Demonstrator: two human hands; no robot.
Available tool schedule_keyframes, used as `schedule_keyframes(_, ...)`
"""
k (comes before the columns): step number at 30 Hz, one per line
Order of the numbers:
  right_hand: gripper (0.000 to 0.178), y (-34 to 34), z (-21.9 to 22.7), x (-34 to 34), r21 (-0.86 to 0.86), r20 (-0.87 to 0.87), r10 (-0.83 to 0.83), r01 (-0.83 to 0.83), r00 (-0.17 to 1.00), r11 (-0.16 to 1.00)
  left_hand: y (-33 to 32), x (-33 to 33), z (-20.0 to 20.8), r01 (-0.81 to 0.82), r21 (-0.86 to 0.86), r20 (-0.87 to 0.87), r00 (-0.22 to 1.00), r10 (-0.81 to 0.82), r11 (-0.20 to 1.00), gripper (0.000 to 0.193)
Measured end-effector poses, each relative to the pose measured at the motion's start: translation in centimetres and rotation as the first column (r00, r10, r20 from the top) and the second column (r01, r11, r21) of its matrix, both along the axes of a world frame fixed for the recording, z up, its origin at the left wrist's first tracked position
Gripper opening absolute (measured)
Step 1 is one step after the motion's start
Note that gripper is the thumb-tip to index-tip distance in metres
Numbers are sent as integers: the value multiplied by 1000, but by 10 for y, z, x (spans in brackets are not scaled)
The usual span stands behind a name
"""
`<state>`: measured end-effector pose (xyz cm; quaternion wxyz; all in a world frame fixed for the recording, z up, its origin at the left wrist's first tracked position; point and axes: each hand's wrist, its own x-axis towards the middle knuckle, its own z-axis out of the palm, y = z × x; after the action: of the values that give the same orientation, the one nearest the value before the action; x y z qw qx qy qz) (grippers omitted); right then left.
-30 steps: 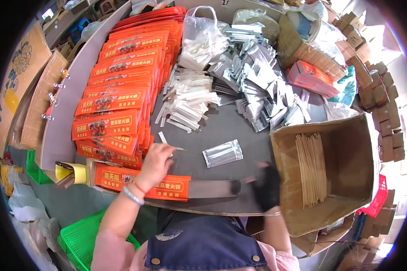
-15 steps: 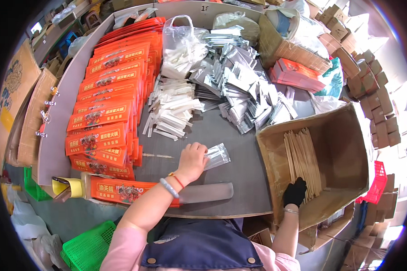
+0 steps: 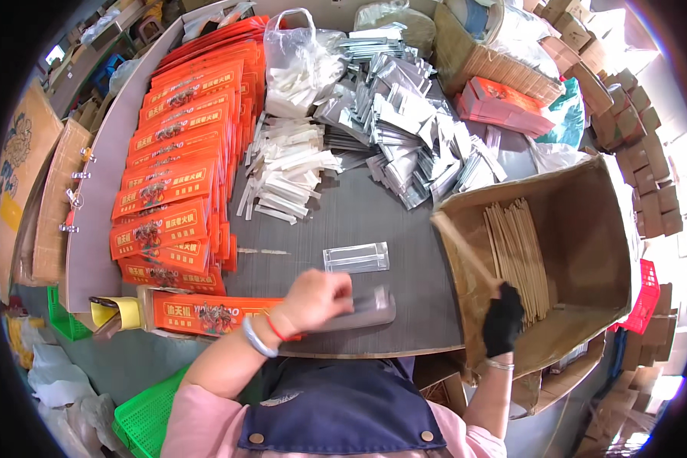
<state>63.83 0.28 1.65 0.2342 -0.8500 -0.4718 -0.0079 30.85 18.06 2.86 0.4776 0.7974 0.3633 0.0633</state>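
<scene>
My right hand (image 3: 504, 324), in a black glove, is closed on wooden chopsticks (image 3: 467, 250), blurred and slanting up left over the carton's wall. More chopsticks (image 3: 517, 259) lie in the brown carton (image 3: 591, 252). Near the table's front edge, my left hand (image 3: 317, 299) is curled and smeared by motion. It is over the clear end (image 3: 374, 309) of a long red printed sleeve (image 3: 206, 314); whether the fingers grip it is unclear. Beyond that hand, a flat silvery clear packet (image 3: 356, 257) lies alone on the dark table (image 3: 404, 252).
Stacked red sleeves (image 3: 168, 187) fill the table's left side. Slim white packets (image 3: 290, 164) and a pile of silvery packets (image 3: 412, 122) lie farther back, beside a clear plastic bag (image 3: 294, 69). A red bundle (image 3: 504, 107) sits behind the carton. A green basket (image 3: 149, 416) stands below, left.
My left hand has left the silvery packet and come nearer, to the clear end of the red sleeve. My right hand has raised chopsticks from the carton.
</scene>
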Motion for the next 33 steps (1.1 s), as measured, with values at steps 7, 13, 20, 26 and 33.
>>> schedule_keyframes(7,19,31,15,-68,-163,-449,450,-565,772,809,-39,-46,2,-102,511,-40,989,142,854,55)
schedule_keyframes(13,25,63,-28,-131,-17,-314,748,-791,585,612,-56,-56,-11,-62,497,-86,989,120,866,67)
schedule_keyframes(20,24,54,-58,-125,-47,-394,447,-504,803,863,-51,-46,-10,9,538,-136,988,76,843,72)
schedule_keyframes(26,64,75,-16,-174,76,-190,690,-690,698,720,-41,-45,-12,54,610,-92,996,3,790,41)
schedule_keyframes(33,66,66,10,-122,-122,-174,531,-553,830,824,52,-80,58,230,630,-145,973,-178,742,5)
